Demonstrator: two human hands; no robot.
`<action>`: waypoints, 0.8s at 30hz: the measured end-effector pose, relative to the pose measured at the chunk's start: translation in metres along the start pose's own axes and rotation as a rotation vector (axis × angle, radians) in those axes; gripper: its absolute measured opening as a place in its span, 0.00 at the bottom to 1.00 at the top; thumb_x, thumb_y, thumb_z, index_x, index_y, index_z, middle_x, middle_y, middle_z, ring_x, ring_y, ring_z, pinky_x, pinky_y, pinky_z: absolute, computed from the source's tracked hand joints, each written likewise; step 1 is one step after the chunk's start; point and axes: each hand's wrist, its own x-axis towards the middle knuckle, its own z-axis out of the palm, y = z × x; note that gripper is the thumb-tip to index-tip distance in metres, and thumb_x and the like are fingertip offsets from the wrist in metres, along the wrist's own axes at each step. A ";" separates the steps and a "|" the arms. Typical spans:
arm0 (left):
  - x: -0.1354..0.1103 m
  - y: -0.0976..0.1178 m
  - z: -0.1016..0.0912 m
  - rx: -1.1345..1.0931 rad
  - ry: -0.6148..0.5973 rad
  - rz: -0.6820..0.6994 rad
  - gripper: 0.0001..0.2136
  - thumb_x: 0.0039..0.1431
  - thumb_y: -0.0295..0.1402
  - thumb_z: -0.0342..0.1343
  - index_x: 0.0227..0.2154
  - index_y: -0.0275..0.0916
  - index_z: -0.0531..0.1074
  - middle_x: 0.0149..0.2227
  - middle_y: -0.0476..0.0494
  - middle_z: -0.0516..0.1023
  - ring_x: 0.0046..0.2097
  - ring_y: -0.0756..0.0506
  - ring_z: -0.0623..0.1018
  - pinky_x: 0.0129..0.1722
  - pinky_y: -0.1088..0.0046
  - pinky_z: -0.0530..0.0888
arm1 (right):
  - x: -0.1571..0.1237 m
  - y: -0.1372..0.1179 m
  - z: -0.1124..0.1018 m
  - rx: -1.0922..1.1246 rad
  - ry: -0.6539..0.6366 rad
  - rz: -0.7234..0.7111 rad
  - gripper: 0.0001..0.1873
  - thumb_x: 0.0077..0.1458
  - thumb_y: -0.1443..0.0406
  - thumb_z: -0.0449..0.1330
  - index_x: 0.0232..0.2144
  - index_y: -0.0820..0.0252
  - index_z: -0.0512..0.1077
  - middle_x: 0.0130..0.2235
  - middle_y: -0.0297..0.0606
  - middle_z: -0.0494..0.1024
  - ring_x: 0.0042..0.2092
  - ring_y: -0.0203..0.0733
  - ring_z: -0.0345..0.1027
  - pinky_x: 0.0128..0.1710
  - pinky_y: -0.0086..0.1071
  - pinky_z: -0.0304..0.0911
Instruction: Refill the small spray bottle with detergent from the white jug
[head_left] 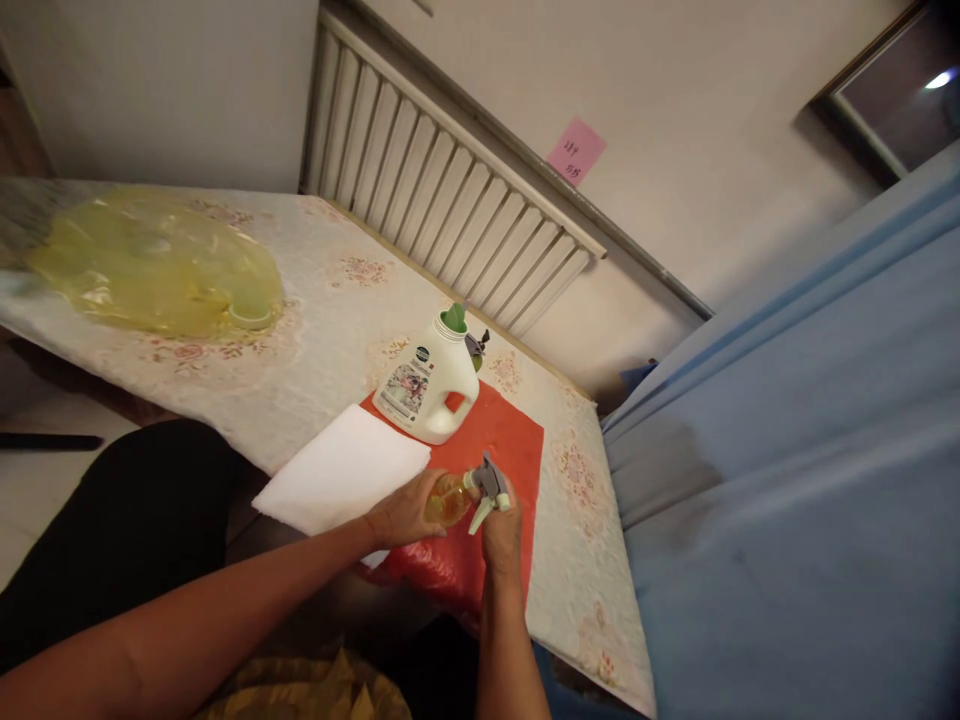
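Note:
My left hand (405, 512) is closed round the body of a small spray bottle (448, 498) filled with yellow liquid. My right hand (501, 528) grips the bottle's grey and white trigger head (489, 487). Both hands hold it just above an orange-red cloth (510, 440) spread on the table. Behind the hands, on that cloth, stands a white detergent jug (427, 385) with a green cap. A folded white cloth (341, 470) lies to the left of my left hand.
A table with a pale flowered cover (330, 310) runs along a white radiator (442, 190). A yellow plastic bag (157, 265) lies at its far left. A blue fabric surface (787, 450) fills the right side. A pink note (575, 151) sticks on the wall.

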 end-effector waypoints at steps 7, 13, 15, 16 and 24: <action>0.000 -0.004 0.001 0.005 0.000 0.028 0.39 0.41 0.29 0.66 0.58 0.40 0.58 0.54 0.36 0.70 0.55 0.35 0.72 0.57 0.53 0.68 | 0.002 0.004 -0.003 -0.096 -0.024 -0.023 0.19 0.45 0.61 0.69 0.42 0.60 0.79 0.36 0.38 0.82 0.35 0.42 0.73 0.37 0.33 0.68; 0.000 -0.002 0.000 0.005 0.009 0.034 0.40 0.41 0.31 0.67 0.59 0.40 0.57 0.55 0.36 0.70 0.56 0.34 0.71 0.57 0.52 0.68 | 0.004 0.002 -0.006 -0.085 -0.087 -0.015 0.15 0.46 0.62 0.68 0.39 0.57 0.80 0.38 0.37 0.83 0.37 0.43 0.74 0.39 0.33 0.68; -0.001 -0.002 0.000 0.005 0.010 0.031 0.40 0.40 0.30 0.67 0.59 0.40 0.57 0.55 0.37 0.70 0.56 0.34 0.72 0.57 0.51 0.68 | 0.004 -0.001 -0.007 -0.077 -0.104 -0.021 0.15 0.45 0.63 0.68 0.39 0.56 0.80 0.37 0.35 0.83 0.37 0.43 0.75 0.40 0.34 0.68; -0.001 -0.001 -0.001 0.004 0.009 0.030 0.40 0.40 0.30 0.67 0.58 0.40 0.58 0.55 0.37 0.70 0.56 0.34 0.72 0.57 0.51 0.68 | 0.005 -0.002 -0.007 -0.083 -0.107 -0.024 0.15 0.45 0.63 0.68 0.39 0.56 0.80 0.37 0.35 0.83 0.37 0.43 0.74 0.39 0.34 0.68; -0.001 -0.002 0.000 -0.013 0.013 0.036 0.39 0.40 0.30 0.68 0.58 0.40 0.59 0.54 0.36 0.70 0.55 0.34 0.72 0.57 0.53 0.68 | 0.006 -0.018 -0.009 -0.159 -0.207 -0.090 0.10 0.49 0.63 0.66 0.36 0.58 0.79 0.35 0.34 0.81 0.36 0.41 0.72 0.40 0.32 0.65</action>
